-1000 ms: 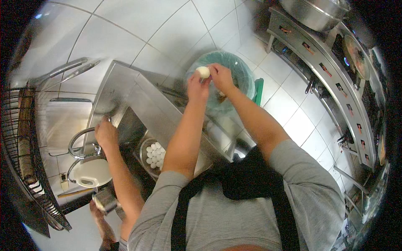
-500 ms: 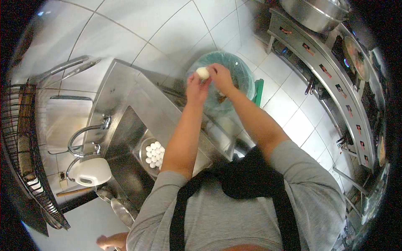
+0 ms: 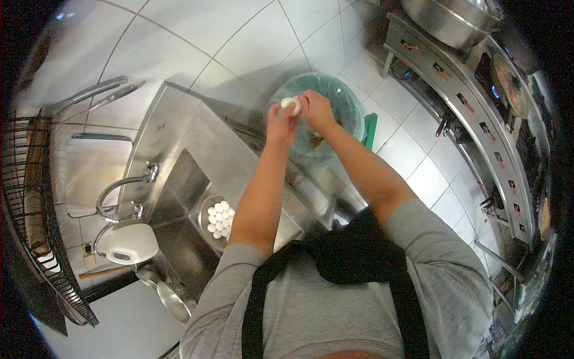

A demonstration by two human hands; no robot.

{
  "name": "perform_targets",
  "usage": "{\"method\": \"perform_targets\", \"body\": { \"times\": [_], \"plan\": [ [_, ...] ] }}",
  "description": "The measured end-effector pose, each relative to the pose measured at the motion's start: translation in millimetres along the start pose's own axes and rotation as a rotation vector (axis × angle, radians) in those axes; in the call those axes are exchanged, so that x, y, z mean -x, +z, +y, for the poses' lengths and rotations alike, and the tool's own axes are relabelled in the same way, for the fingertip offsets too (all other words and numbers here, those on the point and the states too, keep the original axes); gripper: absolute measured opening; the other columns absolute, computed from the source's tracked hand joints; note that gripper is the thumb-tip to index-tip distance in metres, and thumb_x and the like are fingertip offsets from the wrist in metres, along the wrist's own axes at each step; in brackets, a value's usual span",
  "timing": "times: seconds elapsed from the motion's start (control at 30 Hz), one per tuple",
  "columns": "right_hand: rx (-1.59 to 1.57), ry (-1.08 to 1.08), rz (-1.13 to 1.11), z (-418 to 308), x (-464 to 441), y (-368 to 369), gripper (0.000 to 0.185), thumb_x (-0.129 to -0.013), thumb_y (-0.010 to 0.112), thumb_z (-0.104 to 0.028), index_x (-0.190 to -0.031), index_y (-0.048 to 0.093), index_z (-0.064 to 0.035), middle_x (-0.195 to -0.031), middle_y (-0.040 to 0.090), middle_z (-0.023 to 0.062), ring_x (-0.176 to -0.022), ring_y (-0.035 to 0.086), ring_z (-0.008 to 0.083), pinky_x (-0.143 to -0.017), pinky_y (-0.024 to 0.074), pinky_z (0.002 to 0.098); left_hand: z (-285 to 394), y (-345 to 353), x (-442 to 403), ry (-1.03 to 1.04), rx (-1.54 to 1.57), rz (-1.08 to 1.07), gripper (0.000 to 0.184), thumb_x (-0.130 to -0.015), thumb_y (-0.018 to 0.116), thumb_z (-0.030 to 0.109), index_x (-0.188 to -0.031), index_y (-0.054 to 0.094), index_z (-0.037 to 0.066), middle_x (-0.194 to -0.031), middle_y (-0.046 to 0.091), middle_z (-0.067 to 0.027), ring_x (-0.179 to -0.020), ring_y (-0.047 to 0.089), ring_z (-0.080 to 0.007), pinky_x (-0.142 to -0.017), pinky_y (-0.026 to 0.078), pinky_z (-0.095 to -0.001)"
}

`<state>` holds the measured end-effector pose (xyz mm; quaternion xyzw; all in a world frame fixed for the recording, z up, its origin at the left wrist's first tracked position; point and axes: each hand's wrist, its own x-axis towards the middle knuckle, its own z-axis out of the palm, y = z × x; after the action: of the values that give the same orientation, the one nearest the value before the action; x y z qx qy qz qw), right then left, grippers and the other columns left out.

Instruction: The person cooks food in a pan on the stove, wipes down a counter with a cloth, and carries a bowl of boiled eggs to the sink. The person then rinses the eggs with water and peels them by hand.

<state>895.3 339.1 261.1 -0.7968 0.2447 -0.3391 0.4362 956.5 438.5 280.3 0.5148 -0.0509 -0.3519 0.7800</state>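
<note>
One pale, rounded egg (image 3: 289,105) is showing a smooth surface, its lower part being hidden by fingers; it is resting between left hand (image 3: 281,124) and right hand (image 3: 317,112), above the green-lined bin (image 3: 348,113). Several whole white eggs (image 3: 222,221) are lying close together in a round bowl (image 3: 206,210) inside the sink (image 3: 179,200).

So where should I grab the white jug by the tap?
I'd take the white jug by its handle, the slim bar beside the oval hole. Come from the bottom of the picture: the handle faces that way, and the hole seems to leave room to hook through.
</note>
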Motion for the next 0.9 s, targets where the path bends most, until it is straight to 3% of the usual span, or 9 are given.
{"method": "perform_targets", "body": {
  "times": [0.13, 0.33, 0.43, 0.53, 0.63, 0.83, 0.9],
  "plan": [
    [0.099, -0.001, -0.005, 20, -6, 4, 0.021, -0.082, 0.050, -0.024, -0.083, 0.057, -0.0036, -0.078, 0.059, 0.0163, -0.075, 0.056, 0.0352, -0.069, 0.0437, 0.0447, 9, -3, -4, -0.106, 0.062, -0.144, 0.033, -0.078, 0.057, 0.004, -0.109, 0.046, 0.003, -0.099, 0.054, -0.0087, -0.091, 0.054, -0.0214, -0.075, 0.049, -0.0319],
    [0.186, -0.058, -0.225, 43, -17, -1, 0.028, -0.082, 0.049, -0.028, -0.088, 0.060, -0.0036, -0.087, 0.062, 0.0158, -0.079, 0.058, 0.0341, -0.071, 0.0454, 0.0417, 9, -3, -5, -0.082, -0.026, -0.175, 0.040, -0.074, 0.059, 0.001, -0.113, 0.048, 0.003, -0.100, 0.055, -0.0082, -0.089, 0.056, -0.0197, -0.074, 0.048, -0.0299],
    [0.054, 0.133, -0.339, 24, -24, -7, 0.030, -0.082, 0.048, -0.030, -0.089, 0.061, -0.0038, -0.091, 0.062, 0.0160, -0.082, 0.059, 0.0335, -0.072, 0.0458, 0.0401, 4, -3, -5, -0.020, -0.208, -0.072, 0.045, -0.070, 0.065, 0.000, -0.112, 0.048, 0.003, -0.097, 0.056, -0.0071, -0.087, 0.057, -0.0180, -0.074, 0.048, -0.0287],
    [-0.086, 0.142, -0.349, -12, -17, -21, 0.031, -0.082, 0.048, -0.032, -0.087, 0.061, -0.0039, -0.088, 0.061, 0.0169, -0.082, 0.058, 0.0341, -0.072, 0.0450, 0.0408, -1, -7, -12, 0.158, -0.679, -0.050, 0.051, -0.066, 0.070, 0.000, -0.112, 0.048, 0.002, -0.094, 0.058, -0.0063, -0.085, 0.057, -0.0161, -0.073, 0.047, -0.0272],
    [-0.094, 0.045, -0.314, -1, -17, -15, 0.032, -0.083, 0.048, -0.032, -0.083, 0.060, -0.0031, -0.085, 0.060, 0.0178, -0.081, 0.057, 0.0353, -0.071, 0.0441, 0.0419, 6, 0, -3, 0.206, -0.808, -0.001, 0.050, -0.065, 0.072, 0.000, -0.109, 0.048, 0.003, -0.094, 0.058, -0.0067, -0.085, 0.056, -0.0152, -0.074, 0.046, -0.0266],
    [0.022, -0.061, -0.214, 11, -18, -4, 0.030, -0.084, 0.047, -0.029, -0.077, 0.057, -0.0019, -0.082, 0.059, 0.0174, -0.078, 0.056, 0.0365, -0.068, 0.0429, 0.0439, 6, -6, -3, 0.156, -0.643, -0.042, 0.044, -0.066, 0.071, -0.001, -0.103, 0.049, 0.005, -0.096, 0.058, -0.0079, -0.087, 0.056, -0.0155, -0.076, 0.045, -0.0270],
    [0.028, 0.014, -0.268, 8, -19, -9, 0.030, -0.083, 0.048, -0.030, -0.078, 0.058, -0.0021, -0.082, 0.060, 0.0167, -0.077, 0.057, 0.0352, -0.068, 0.0436, 0.0428, 7, -8, -4, 0.147, -0.611, -0.077, 0.042, -0.069, 0.068, -0.001, -0.105, 0.047, 0.005, -0.097, 0.057, -0.0087, -0.088, 0.056, -0.0171, -0.076, 0.046, -0.0281]
  ]
}}
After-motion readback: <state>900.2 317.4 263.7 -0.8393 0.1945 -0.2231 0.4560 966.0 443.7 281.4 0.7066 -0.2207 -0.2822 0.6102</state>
